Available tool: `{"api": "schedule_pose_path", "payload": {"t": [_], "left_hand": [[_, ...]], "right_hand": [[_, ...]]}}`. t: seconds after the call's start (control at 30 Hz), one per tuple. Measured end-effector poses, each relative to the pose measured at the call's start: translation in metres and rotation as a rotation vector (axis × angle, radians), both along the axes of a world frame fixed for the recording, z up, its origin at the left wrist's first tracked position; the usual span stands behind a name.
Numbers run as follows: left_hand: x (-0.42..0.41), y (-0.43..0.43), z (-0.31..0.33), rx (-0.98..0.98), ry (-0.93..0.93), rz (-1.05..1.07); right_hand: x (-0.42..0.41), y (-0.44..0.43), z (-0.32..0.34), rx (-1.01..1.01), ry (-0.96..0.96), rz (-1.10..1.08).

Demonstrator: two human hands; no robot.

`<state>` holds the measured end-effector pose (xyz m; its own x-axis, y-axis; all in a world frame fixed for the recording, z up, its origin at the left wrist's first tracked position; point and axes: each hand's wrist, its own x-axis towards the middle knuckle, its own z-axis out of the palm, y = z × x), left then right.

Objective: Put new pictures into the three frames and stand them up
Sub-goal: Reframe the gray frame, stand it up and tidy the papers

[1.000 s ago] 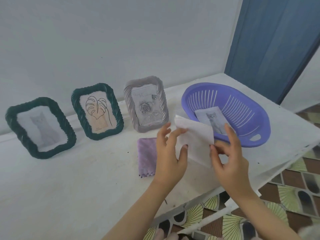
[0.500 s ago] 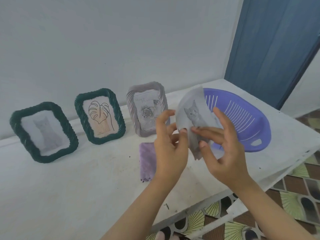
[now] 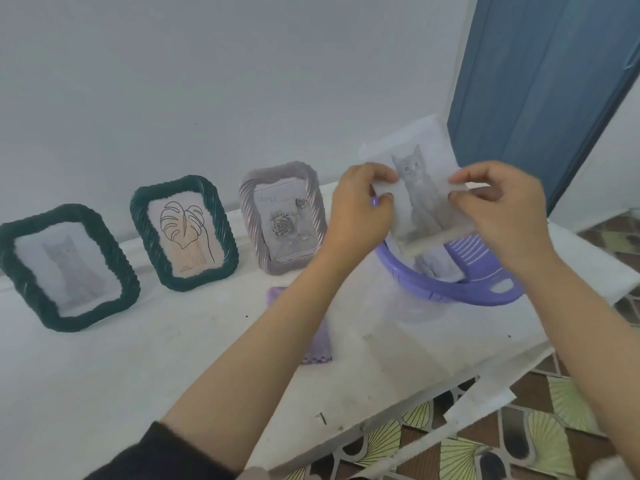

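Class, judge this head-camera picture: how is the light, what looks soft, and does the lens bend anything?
Head view: flat, hazy light, faint shadows; the held cat print reads clearly; the picture in the left frame looks washed out; the door edges slant, likely wide-angle distortion.

Three twisted-rim frames stand in a row along the back edge of the table (image 3: pixel 138 368), tilted back: a dark green frame (image 3: pixel 20 271) with a faint cat print, a second green frame (image 3: pixel 145 237) with a leaf drawing, and a grey-lilac frame (image 3: pixel 249 216) with roses. The loose cat picture (image 3: pixel 422 199) is held upright above the table's right end.
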<state>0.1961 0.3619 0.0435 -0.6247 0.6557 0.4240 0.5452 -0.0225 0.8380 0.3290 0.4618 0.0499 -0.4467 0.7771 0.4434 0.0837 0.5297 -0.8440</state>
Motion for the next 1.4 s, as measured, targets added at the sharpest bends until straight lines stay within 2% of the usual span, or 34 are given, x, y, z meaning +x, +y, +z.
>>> {"api": "schedule_pose_path", "payload": {"t": [0.13, 0.23, 0.33, 0.5, 0.8, 0.87, 0.97, 1.07, 1.13, 1.23, 1.33, 1.4], "left_hand": [[-0.010, 0.041, -0.005, -0.360, 0.101, -0.050], [-0.011, 0.057, -0.020, -0.639, 0.223, -0.111], [-0.011, 0.069, -0.031, -0.828, 0.323, -0.108], [-0.008, 0.081, -0.035, -0.989, 0.538, -0.059], [-0.007, 0.084, -0.040, -1.112, 0.697, -0.048], [-0.006, 0.082, -0.039, -1.107, 0.698, -0.050], [-0.008, 0.076, -0.039, -0.968, 0.632, -0.025], [-0.016, 0.055, -0.034, -0.714, 0.516, 0.034], [-0.025, 0.030, -0.031, -0.530, 0.409, 0.055], [-0.039, -0.020, -0.032, -0.344, 0.294, 0.095], [-0.048, -0.073, -0.045, -0.337, 0.178, 0.118], [-0.052, -0.108, -0.063, -0.368, 0.111, 0.131]], "right_hand": [[-0.006, 0.034, -0.007, 0.023, -0.283, -0.109], [-0.013, 0.051, -0.023, 0.004, -0.514, -0.102], [-0.018, 0.060, -0.042, -0.069, -0.710, -0.064], [-0.024, 0.063, -0.054, -0.142, -0.835, -0.029], [-0.026, 0.065, -0.058, -0.159, -0.934, 0.020], [-0.027, 0.065, -0.058, -0.164, -0.940, 0.021], [-0.027, 0.066, -0.060, -0.155, -0.948, 0.006], [-0.026, 0.065, -0.057, -0.106, -0.903, -0.017], [-0.024, 0.057, -0.050, 0.002, -0.826, -0.043], [-0.025, 0.029, -0.034, 0.120, -0.589, -0.066], [-0.028, -0.024, -0.025, 0.180, -0.252, 0.001], [-0.033, -0.063, -0.036, 0.240, -0.162, 0.126]]}}
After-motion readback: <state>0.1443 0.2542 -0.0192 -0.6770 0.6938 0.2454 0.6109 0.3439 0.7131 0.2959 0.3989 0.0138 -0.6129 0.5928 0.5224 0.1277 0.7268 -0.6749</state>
